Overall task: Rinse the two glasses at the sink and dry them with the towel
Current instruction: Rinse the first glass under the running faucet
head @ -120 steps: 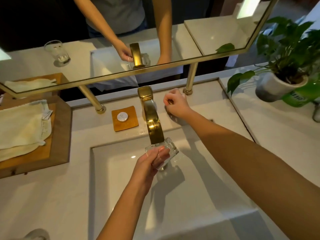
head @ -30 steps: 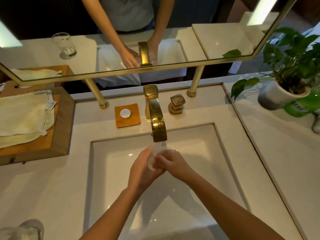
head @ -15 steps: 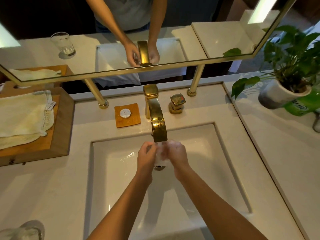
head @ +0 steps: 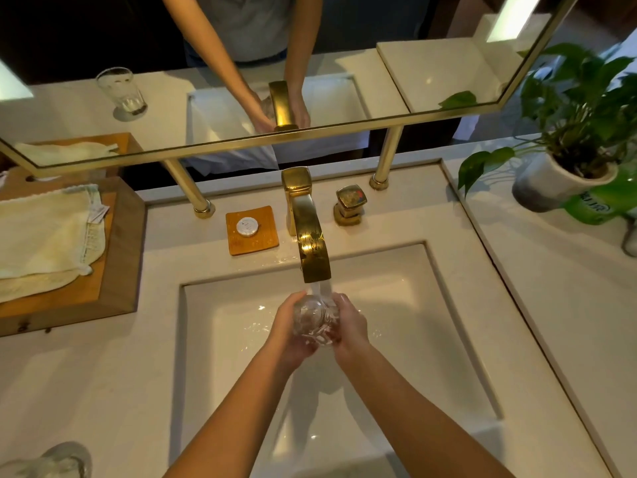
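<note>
A clear faceted glass [head: 315, 320] is held over the white sink basin [head: 220, 357], right under the gold faucet [head: 308, 243], with water running onto it. My left hand [head: 287, 331] cups its left side and my right hand [head: 346, 327] its right side. The second glass [head: 51, 462] stands on the counter at the bottom left corner, partly cut off by the frame edge; its reflection shows in the mirror. A folded cream towel [head: 41, 236] lies on a wooden tray [head: 120, 270] at the left.
A gold tap handle [head: 349, 205] sits right of the faucet. A small wooden soap dish [head: 251, 230] lies left of it. A potted plant [head: 565, 157] stands at the right on the counter. The gold-framed mirror [head: 241, 139] rests on two posts behind the sink.
Four seconds ago my right hand was on the tap handle while the left held the glass alone. Now both hands hold the glass, turned and slightly lower under the running water.
</note>
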{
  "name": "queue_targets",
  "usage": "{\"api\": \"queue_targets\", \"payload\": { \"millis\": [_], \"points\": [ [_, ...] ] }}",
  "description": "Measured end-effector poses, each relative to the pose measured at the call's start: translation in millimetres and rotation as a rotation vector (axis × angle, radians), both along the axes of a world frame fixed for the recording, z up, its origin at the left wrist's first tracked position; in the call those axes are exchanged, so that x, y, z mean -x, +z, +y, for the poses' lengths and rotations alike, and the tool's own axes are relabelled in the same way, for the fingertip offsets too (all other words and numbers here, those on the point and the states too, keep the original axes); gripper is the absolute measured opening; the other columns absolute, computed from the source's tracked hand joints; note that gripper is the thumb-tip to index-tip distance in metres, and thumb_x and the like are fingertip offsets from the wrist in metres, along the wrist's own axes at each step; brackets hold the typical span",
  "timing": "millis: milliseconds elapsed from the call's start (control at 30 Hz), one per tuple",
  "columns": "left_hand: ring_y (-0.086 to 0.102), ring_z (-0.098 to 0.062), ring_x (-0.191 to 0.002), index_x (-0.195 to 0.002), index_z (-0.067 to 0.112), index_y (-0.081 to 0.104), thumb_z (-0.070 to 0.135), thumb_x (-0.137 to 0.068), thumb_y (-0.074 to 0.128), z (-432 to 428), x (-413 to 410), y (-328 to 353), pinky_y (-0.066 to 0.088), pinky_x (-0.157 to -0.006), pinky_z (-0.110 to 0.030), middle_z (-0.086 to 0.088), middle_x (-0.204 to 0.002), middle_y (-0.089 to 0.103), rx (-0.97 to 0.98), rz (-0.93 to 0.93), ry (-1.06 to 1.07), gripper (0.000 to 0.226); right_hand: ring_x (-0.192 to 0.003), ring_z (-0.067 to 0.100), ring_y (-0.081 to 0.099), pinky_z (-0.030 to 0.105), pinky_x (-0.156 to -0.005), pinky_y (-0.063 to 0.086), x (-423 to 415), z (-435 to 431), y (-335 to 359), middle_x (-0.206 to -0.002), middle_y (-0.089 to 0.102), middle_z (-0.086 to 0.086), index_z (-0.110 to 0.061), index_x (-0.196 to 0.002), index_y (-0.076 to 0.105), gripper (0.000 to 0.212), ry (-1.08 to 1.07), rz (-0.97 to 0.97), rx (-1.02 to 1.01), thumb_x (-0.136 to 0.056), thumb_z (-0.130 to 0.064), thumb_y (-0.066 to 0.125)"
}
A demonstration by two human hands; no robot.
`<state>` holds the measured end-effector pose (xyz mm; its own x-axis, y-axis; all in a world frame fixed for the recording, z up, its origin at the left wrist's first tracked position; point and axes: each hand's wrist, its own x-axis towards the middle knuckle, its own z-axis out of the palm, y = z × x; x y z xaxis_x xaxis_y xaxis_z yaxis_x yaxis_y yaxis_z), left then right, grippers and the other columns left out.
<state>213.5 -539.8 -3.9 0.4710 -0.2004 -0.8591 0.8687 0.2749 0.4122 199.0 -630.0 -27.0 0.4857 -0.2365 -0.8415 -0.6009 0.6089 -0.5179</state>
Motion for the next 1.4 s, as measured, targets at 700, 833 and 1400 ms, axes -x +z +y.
{"api": "queue_targets", "payload": {
  "millis": [700,833,1400],
  "points": [
    [0.065,-0.023,-0.1,-0.108,0.004,0.062,0.032,-0.096,0.045,1,15,16,0.052,-0.085,-0.032,-0.015,-0.104,0.069,0.308,-0.114,0.191,0.035,-0.093,0.021,0.067,0.029,-0.067,0.054,-4,-13,9,-0.103,0.068,0.009,-0.016,-0.114,0.061,0.061,0.31,-0.331,0.17,-0.07,-0.059,0.064],
    [0.063,-0.013,-0.108,-0.123,0.024,0.06,0.017,-0.096,0.048,-5,21,16,0.052,-0.091,-0.027,0.0,-0.113,0.068,-0.09,-0.75,-0.446,0.031,-0.099,0.027,0.068,0.038,-0.079,0.057,-4,-19,4,-0.106,0.068,0.015,-0.016,-0.109,0.065,0.033,0.152,-0.267,0.143,-0.095,-0.043,0.052],
    [0.063,-0.019,-0.077,-0.097,0.018,0.06,0.03,-0.093,0.046,-1,-6,6,0.049,-0.067,-0.029,-0.006,-0.087,0.067,-1.163,-0.9,-1.423,0.019,-0.092,0.031,0.065,0.041,-0.078,0.053,3,9,-6,-0.095,0.069,0.017,-0.003,-0.109,0.063,0.048,-0.087,0.107,-0.542,-0.087,-0.046,0.06]
  ]
}}
